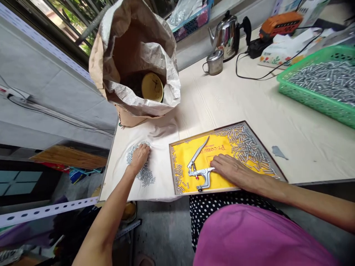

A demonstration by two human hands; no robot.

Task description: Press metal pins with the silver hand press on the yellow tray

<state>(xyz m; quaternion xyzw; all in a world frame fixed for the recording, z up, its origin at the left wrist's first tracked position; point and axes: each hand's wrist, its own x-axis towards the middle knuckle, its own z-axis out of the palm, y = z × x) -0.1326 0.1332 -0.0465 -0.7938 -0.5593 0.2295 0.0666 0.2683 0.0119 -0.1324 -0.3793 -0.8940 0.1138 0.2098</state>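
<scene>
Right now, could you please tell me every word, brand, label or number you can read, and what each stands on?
"Pr-com…": upside down on the yellow tray lining; its ending is unclear by the pliers.
Smaller line beside it: too small to read.
Orange pack: markings too blurred.
Kettle: label too small.
Packaging at top right: characters too blurred.
Wrapping at bottom left: print too blurred.

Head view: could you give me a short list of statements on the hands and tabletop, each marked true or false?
1. The left hand is on a pile of metal pieces. True.
2. The green basket holds metal pieces. True.
3. The pliers lie in that basket. False: the pliers are over the yellow-bottomed tray, by the right hand.
4. The kettle is inside the paper sack. False: the kettle stands beside the metal cup.
</scene>
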